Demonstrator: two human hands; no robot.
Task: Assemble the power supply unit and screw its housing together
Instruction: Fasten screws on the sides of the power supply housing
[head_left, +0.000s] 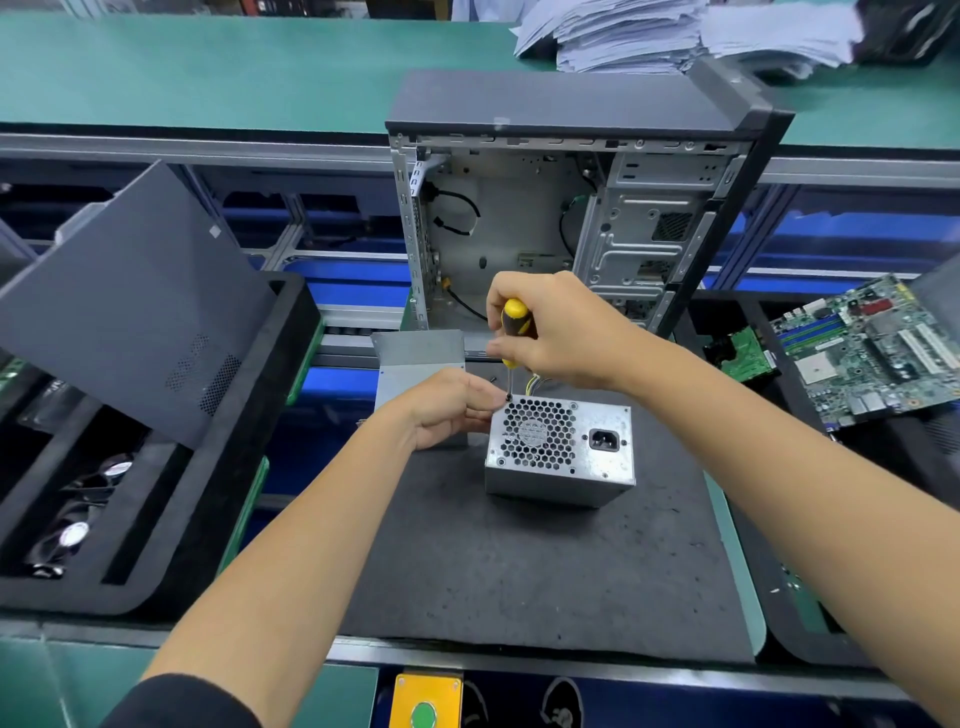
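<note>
Centrally, on the dark foam mat (519, 566), the power supply unit (561, 452) stands fan-grille forward. Left hand (447, 410) fingers grasp its upper-left corner; right hand (556, 332) clenches a yellow-black screwdriver (514, 338), tip there. Behind stands an open computer case (571, 218).

Screw under the screwdriver (512, 332) tip too small to make out. Far side of the power supply (561, 449) hidden behind its own front face; its wires mostly covered by the right hand (558, 332). Left hand (449, 410) fingertips tucked out of sight against the box corner. Metal cover (418, 358) partly blocked by that hand. Circuit board (872, 348) cut off at the right edge. Paper stack (675, 31) blurred, cropped at the top. Fan label unreadable.
</note>
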